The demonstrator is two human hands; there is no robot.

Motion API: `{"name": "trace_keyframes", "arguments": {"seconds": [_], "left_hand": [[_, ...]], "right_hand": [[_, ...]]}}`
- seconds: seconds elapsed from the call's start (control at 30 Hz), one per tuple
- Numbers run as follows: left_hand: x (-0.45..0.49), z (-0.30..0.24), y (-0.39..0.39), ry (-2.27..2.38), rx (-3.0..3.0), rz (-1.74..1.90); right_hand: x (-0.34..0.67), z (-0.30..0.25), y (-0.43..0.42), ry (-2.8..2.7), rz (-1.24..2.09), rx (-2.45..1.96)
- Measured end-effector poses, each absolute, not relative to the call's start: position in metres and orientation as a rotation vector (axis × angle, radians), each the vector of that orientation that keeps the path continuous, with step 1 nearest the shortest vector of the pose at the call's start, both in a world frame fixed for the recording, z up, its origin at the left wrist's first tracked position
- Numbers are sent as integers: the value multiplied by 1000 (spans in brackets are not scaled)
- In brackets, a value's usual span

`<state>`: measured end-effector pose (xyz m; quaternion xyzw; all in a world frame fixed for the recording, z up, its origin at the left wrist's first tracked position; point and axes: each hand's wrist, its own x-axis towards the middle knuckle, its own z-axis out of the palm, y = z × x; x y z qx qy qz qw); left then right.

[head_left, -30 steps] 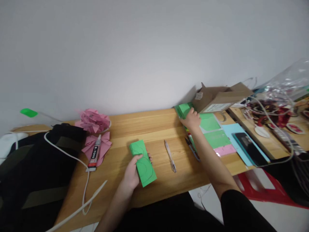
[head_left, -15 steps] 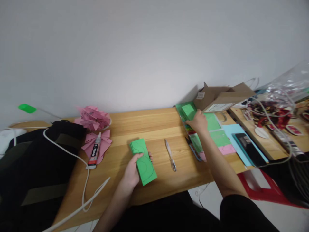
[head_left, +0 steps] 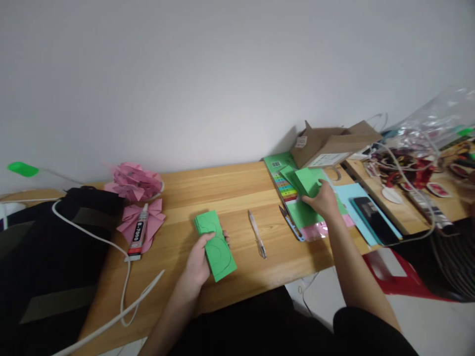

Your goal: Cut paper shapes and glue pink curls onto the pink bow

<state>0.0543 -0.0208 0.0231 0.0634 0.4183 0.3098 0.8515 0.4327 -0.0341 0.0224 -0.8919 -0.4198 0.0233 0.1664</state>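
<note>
My left hand (head_left: 200, 254) is closed around a folded stack of green paper (head_left: 219, 257) with curved outlines drawn on it, held low over the wooden table. Over at the right, my right hand (head_left: 322, 201) pinches a green paper piece (head_left: 306, 181) between thumb and fingers, tilted above a plastic paper packet (head_left: 282, 159). Another green strip (head_left: 288, 175) lies just left of that piece. Between my hands rests a pen (head_left: 257, 234). A pair of scissors (head_left: 291, 225) with blue handles sits beside the packet's left edge.
Pink folded paper flowers (head_left: 135, 182) and a glue tube (head_left: 138, 232) are at the left, near a white cable (head_left: 128, 291). Behind my right hand stands an open cardboard box (head_left: 334, 146). Farther right, a phone (head_left: 374, 220) lies on light blue paper (head_left: 349, 193).
My right hand has moved right across the packet with a green piece, uncovering the packet's coloured strip. My left hand keeps its hold on the stack. The view has shifted slightly.
</note>
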Motion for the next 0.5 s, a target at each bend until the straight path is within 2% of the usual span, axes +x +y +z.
{"name": "trace_keyframes", "arguments": {"seconds": [0.3,0.5], "left_hand": [[58,30,-19,976,78,660],[58,31,-19,972,63,670]], "right_hand": [[436,30,-6,-1382,177,-2516],[443,36,5,-1318,273,-2634]]}}
